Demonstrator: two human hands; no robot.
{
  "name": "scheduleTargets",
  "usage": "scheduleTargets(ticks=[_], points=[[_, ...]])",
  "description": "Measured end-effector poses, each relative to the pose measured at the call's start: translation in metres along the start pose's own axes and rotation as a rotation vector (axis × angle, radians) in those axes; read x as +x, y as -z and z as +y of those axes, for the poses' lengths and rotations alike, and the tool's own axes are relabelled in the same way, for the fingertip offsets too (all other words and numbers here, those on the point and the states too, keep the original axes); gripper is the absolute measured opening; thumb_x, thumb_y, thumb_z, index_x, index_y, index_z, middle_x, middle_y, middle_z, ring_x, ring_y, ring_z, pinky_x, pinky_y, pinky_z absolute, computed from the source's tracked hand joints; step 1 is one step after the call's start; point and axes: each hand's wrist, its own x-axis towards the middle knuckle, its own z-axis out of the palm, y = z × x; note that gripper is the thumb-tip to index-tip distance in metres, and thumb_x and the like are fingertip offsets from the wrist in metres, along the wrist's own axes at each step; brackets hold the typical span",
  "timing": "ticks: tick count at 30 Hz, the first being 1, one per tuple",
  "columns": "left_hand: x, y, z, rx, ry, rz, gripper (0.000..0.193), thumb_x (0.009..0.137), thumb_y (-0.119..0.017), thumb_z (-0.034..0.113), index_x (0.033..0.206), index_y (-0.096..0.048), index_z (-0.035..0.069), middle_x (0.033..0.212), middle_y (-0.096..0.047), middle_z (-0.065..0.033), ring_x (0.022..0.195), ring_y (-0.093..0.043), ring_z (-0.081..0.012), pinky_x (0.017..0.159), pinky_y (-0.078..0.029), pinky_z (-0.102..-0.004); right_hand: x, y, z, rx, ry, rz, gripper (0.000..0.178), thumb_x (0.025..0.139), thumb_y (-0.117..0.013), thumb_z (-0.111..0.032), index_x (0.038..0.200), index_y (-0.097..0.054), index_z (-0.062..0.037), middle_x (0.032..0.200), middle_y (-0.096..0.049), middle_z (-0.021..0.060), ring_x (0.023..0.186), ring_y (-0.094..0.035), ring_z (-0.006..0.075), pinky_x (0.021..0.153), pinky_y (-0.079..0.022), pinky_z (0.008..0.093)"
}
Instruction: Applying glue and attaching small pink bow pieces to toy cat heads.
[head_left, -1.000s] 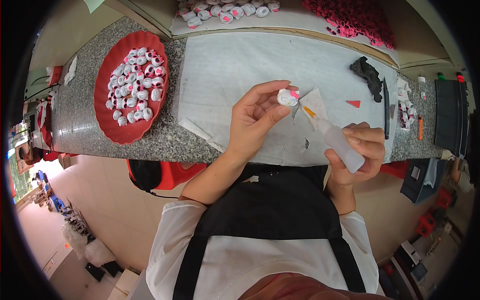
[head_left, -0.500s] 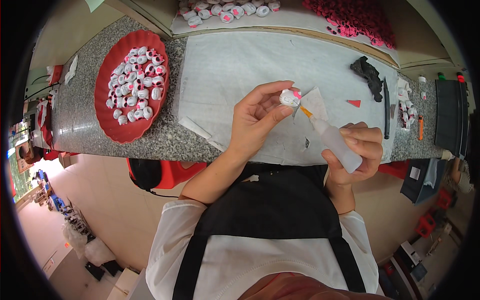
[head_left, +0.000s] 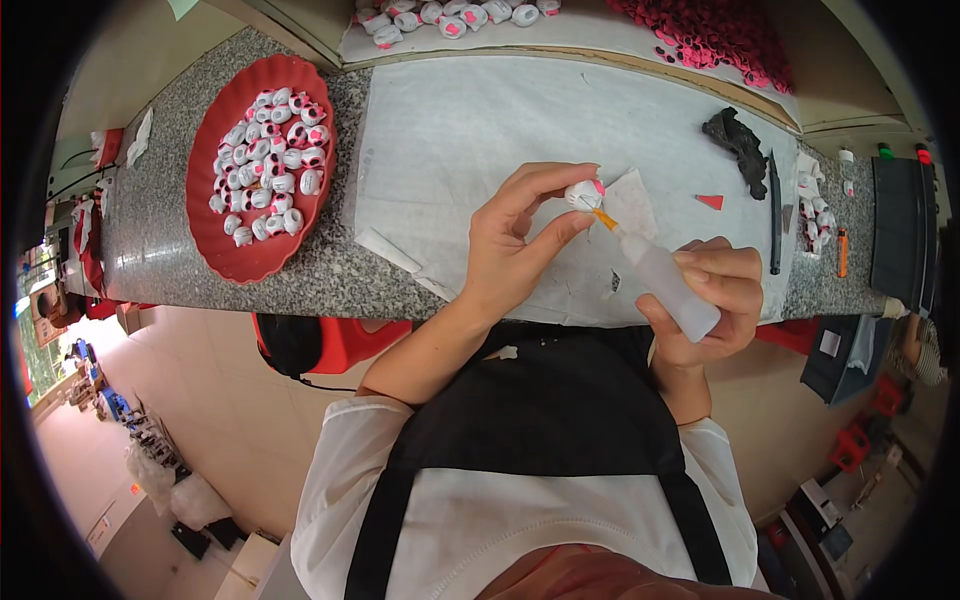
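Observation:
Between the thumb and fingers of my left hand (head_left: 520, 225) is a small white figurine head (head_left: 583, 196) with a pink patch on its right side. My right hand (head_left: 715, 295) is wrapped round a translucent squeeze bottle (head_left: 672, 288). The bottle tilts up to the left, and its orange-yellow nozzle (head_left: 605, 219) meets the lower edge of the head. A small white paper piece (head_left: 632, 200) lies on the white sheet (head_left: 450, 120) just behind the bottle tip.
At the left stands a red scalloped tray (head_left: 205, 215) holding many similar heads. More heads (head_left: 455, 20) and a pile of pink pieces (head_left: 705, 35) lie on the shelf behind. Toward the right are a crumpled black scrap (head_left: 738, 150), a black pen-like tool (head_left: 774, 215) and an orange marker (head_left: 842, 252).
The white head has turned in my left fingers, so its pink patch shows less. The bottle has shifted slightly left, bringing its nozzle onto the head's lower edge.

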Motion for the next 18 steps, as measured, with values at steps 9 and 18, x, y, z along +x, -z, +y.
scheduleTargets(ticks=[9,18], points=[[0.000,0.000,0.000,0.031,-0.015,0.008,0.031,0.070,-0.053,-0.007,0.100,-0.048,-0.004,0.099,-0.050,-0.0121,0.093,-0.047,-0.0172,0.081,-0.036,-0.0281,0.000,0.005,-0.001,0.024,-0.042,0.007,0.035,0.057,-0.072,-0.014,0.082,-0.047,-0.0059,0.078,-0.047,0.0081,0.058,-0.045,0.0143,0.053,-0.039,0.0251],[0.003,-0.001,0.002,-0.061,0.037,0.081,0.033,0.071,-0.053,-0.005,0.104,-0.046,-0.001,0.101,-0.051,-0.0121,0.087,-0.049,-0.0128,0.074,-0.039,-0.0216,0.009,0.016,0.009,0.075,-0.098,0.032,0.031,0.060,-0.065,-0.002,0.081,-0.042,-0.0035,0.080,-0.047,0.0122,0.062,-0.047,0.0157,0.055,-0.041,0.0256]])
